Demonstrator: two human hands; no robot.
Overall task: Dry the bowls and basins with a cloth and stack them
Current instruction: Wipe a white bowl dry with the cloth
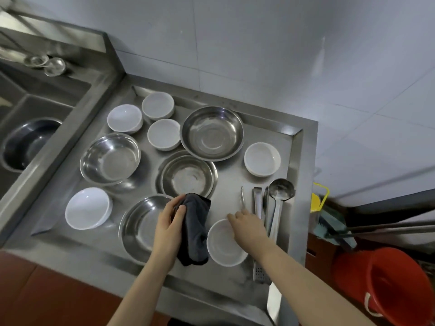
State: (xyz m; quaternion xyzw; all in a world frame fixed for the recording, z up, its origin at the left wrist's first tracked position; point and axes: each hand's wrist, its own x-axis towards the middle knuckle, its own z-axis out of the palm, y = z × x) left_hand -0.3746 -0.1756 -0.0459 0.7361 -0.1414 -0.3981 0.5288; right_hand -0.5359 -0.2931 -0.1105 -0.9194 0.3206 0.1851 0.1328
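Note:
My left hand [168, 225] grips a dark grey cloth [195, 229] that hangs over the near steel basin [138, 228]. My right hand [247, 225] reaches with fingers extended over the far rim of a white bowl [223, 245] at the front of the steel counter [226, 184]. Three more steel basins stand on the counter: a large one [211, 132] at the back, one [187, 176] in the middle, one [109, 158] on the left. Several other white bowls sit around them, such as one at front left [88, 208] and one at right [262, 159].
A ladle [280, 191], tongs [257, 201] and other utensils lie along the counter's right side. A sink with a dark basin [28, 143] is on the left. An orange bucket [388, 285] and a broom stand on the floor at the right.

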